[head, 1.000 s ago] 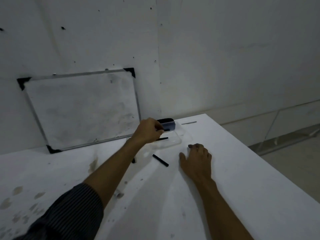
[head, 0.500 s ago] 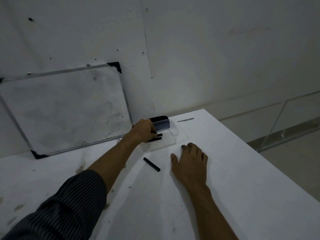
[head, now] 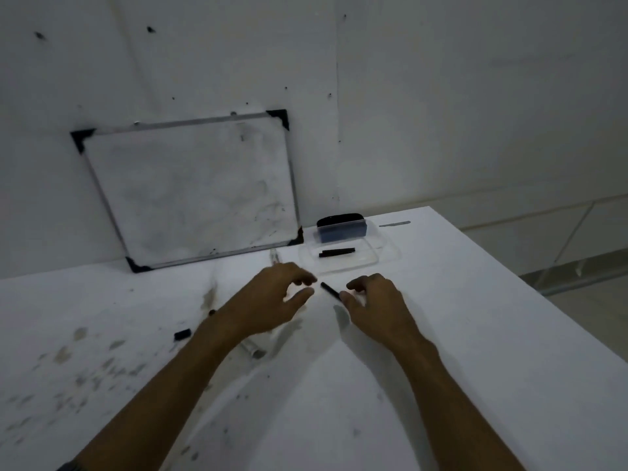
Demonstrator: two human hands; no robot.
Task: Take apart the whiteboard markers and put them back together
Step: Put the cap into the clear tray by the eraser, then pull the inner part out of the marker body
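A short black marker piece [head: 329,289] lies on the white table [head: 441,334] between my hands. My right hand [head: 377,304] hovers just right of it, fingers curled and apart, thumb tip at the piece's near end. My left hand [head: 272,297] hovers just left of it, fingers spread, holding nothing. Another black marker part [head: 336,252] lies inside a clear shallow tray [head: 387,254] behind the hands. A small black cap [head: 181,334] rests left of my left forearm. A clear tube [head: 253,350] peeks out beside that forearm.
A framed whiteboard [head: 190,192] leans on the wall at the back left. A dark blue eraser box [head: 341,227] stands behind the tray, with a grey strip [head: 394,223] to its right. Ink smudges mark the table's left side. The table's edge runs diagonally on the right.
My left hand let go of a black part in the tray and drew back toward me. My right hand lifted off the table and closed in on the loose black piece.
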